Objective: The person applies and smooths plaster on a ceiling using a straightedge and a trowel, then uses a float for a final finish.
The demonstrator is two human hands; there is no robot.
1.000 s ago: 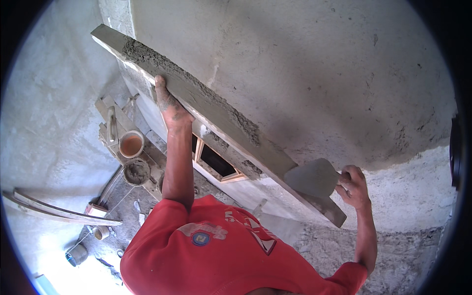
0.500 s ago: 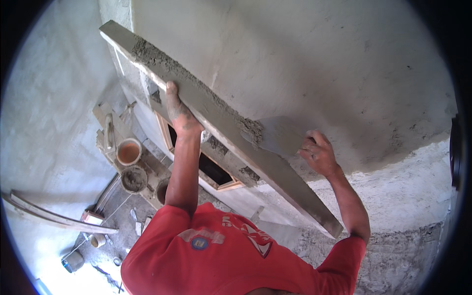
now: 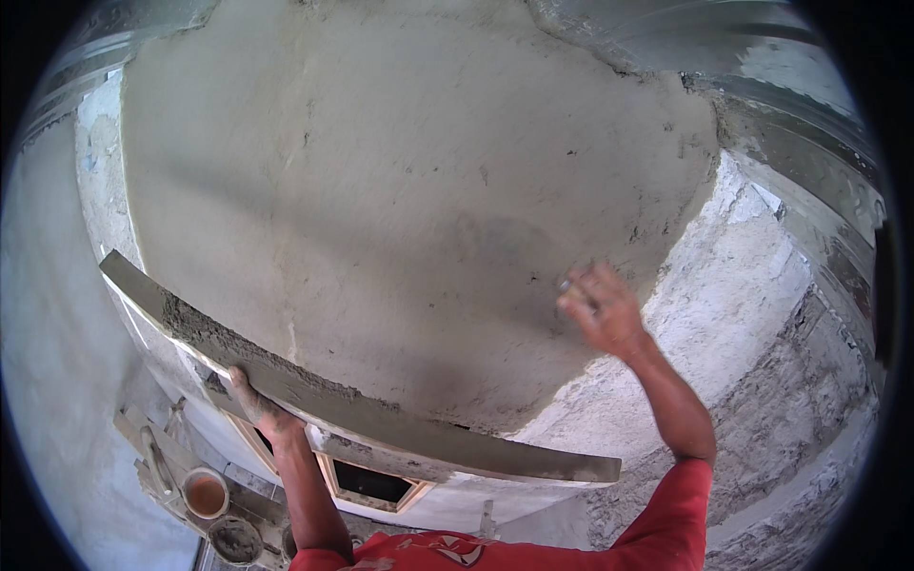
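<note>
My left hand (image 3: 265, 411) grips a long grey straightedge board (image 3: 533, 459) from below, with the thumb up over its near face. The board lies against the wall, slanting slightly down to the right. Wet mortar (image 3: 205, 328) is heaped along the left part of its upper edge. Higher up and to the right, my right hand (image 3: 606, 309) is closed round the handle of a trowel (image 3: 519, 238). Its blade is smeared by motion and blends into the wet grey plaster (image 3: 381, 209) of the wall.
Right of the plaster is a rough whitish wall strip (image 3: 719, 257), with a rougher grey surface beyond. Below the board sits a wood-framed opening (image 3: 416, 493). At lower left, a bucket of reddish liquid (image 3: 205, 495) and a bucket of mortar (image 3: 235, 541) stand on planks.
My view has tilted up the wall. The trowel has left the mortar on the board's edge and is now up at the plaster. The left hand keeps its grip on the board.
</note>
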